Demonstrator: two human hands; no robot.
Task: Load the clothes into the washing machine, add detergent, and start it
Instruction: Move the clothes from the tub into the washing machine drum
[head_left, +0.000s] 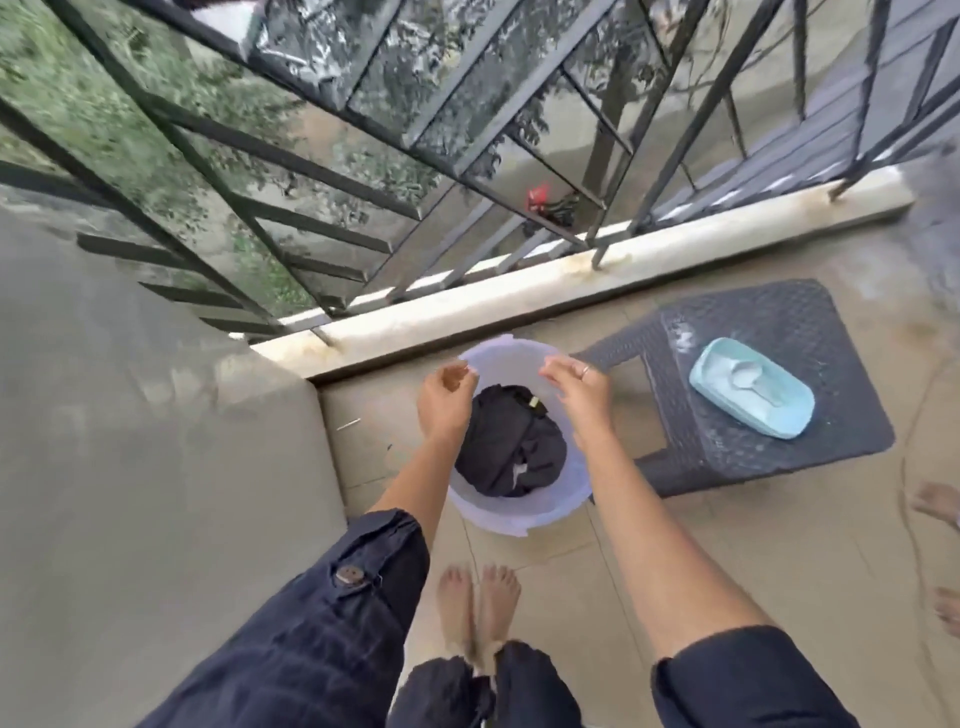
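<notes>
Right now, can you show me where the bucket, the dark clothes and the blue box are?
bucket (511, 525): head view, on its near rim.
dark clothes (506, 447): head view, middle of the pile inside the bucket.
blue box (779, 415): head view, on its near edge.

translucent plastic bucket (470, 512), dark matt cloth clothes (511, 447), woven-textured stool (779, 317), smooth pale blue plastic tub (779, 415), dark metal railing (311, 171)

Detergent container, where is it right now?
In the head view, the light blue detergent container, open with a scoop lying in the powder, sits on the dark woven stool, to the right of the bucket of dark clothes.
</notes>
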